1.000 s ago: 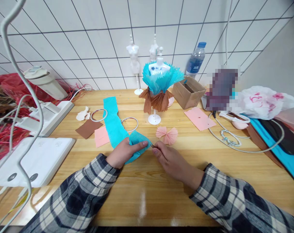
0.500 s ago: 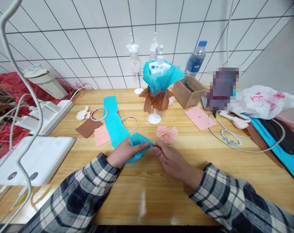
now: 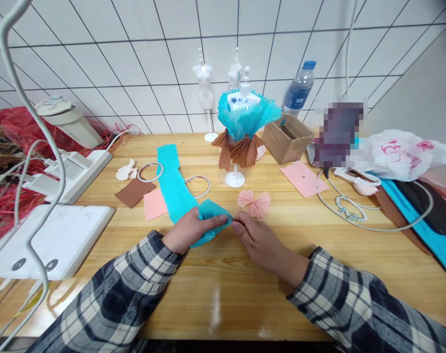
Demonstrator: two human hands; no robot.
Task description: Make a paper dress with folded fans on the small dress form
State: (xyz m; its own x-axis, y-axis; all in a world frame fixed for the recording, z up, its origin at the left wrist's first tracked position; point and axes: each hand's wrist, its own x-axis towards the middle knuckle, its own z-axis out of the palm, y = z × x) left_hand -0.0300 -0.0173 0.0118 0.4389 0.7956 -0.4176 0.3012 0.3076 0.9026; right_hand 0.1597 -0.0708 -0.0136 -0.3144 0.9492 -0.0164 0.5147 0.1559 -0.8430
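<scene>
I see left hand [image 3: 185, 229] gripping blue crepe paper [image 3: 211, 211], right hand [image 3: 260, 241] pinching its tip. Nearest mannequin [image 3: 243, 101] already wears blue ruffle [image 3: 241, 123], brown ruffle [image 3: 244, 155]; held piece looks unfinished.

1. The crepe paper [image 3: 208, 211] is showing turquoise.
2. The shirt sleeves [image 3: 135, 274] are displaying navy-and-cream plaid.
3. The paper dress [image 3: 250, 121] is pairing turquoise with brown.
4. The plastic bag [image 3: 410, 156] is bearing pink print, perhaps floral.

The bottle label [image 3: 295, 98] appears to read 冰露; the bag print [image 3: 426, 145] is illegible.
</scene>
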